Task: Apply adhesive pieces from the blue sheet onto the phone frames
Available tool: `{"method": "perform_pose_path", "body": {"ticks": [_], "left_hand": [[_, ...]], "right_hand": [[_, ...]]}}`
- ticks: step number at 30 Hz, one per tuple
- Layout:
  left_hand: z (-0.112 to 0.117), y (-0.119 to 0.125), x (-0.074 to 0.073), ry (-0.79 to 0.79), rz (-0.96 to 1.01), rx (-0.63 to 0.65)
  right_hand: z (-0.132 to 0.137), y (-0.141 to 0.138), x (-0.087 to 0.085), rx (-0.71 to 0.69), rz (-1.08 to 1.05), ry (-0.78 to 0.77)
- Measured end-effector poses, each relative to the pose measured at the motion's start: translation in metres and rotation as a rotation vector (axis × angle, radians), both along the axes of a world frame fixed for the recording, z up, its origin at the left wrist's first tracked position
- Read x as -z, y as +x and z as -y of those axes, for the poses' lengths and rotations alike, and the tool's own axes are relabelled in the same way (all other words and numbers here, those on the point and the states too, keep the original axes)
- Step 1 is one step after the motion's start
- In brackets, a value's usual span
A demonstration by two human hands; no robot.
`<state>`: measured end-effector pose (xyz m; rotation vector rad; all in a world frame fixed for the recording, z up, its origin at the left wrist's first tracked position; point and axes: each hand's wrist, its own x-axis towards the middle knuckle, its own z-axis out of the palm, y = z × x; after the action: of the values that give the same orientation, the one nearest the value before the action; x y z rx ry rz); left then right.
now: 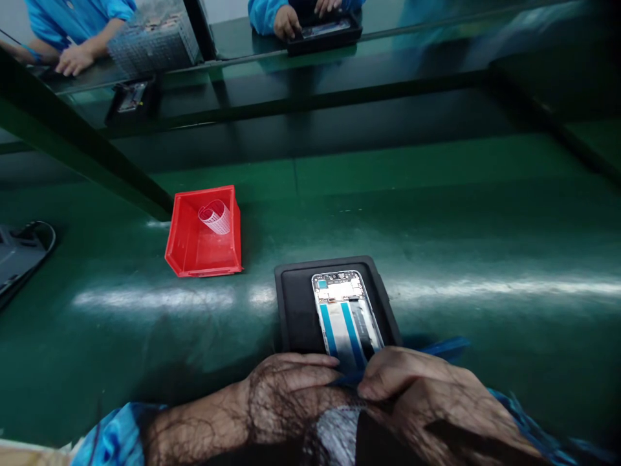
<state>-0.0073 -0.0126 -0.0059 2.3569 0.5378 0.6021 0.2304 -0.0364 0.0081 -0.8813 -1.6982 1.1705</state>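
An opened smartphone (pixel 339 290) lies face down in a black tray (pixel 297 310), its circuit board and two blue strips showing. My left hand (pixel 295 388) reaches across the tray's near left edge, fingers stretched out by the phone's lower end. What lies under that hand is hidden. From the right comes my right hand (pixel 431 388), its fingers pinched at the phone's lower right corner. A thin blue tool (pixel 449 346) passes through its grip; one end sticks out to the right, the other points toward the left fingers. Hair partly covers both hands.
On the green bench (pixel 436 226), a red bin (pixel 204 252) holds a rolled white mesh sheet (pixel 216 219). A green post (pixel 97 149) stands left, near a grey device (pixel 19 252). Across the conveyor, two people in blue sleeves work beside another phone tray (pixel 130 103).
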Motion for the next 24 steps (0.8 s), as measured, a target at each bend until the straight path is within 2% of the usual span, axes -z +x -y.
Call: {"method": "perform_pose_path", "body": {"ticks": [8, 13, 17, 24], "left_hand": [[-0.005, 0.005, -0.007, 0.106, 0.011, -0.01], [-0.003, 0.005, -0.005, 0.071, 0.045, 0.008], [-0.001, 0.003, 0.0, 0.037, 0.06, 0.0], [0.002, 0.0, 0.007, -0.019, 0.08, -0.013]], "right_hand": [[0.002, 0.002, 0.0, -0.032, 0.009, -0.016], [-0.004, -0.001, -0.003, -0.082, -0.003, 0.01], [-0.004, -0.002, -0.001, -0.06, -0.007, 0.085], [0.003, -0.002, 0.006, -0.044, -0.055, 0.025]]}}
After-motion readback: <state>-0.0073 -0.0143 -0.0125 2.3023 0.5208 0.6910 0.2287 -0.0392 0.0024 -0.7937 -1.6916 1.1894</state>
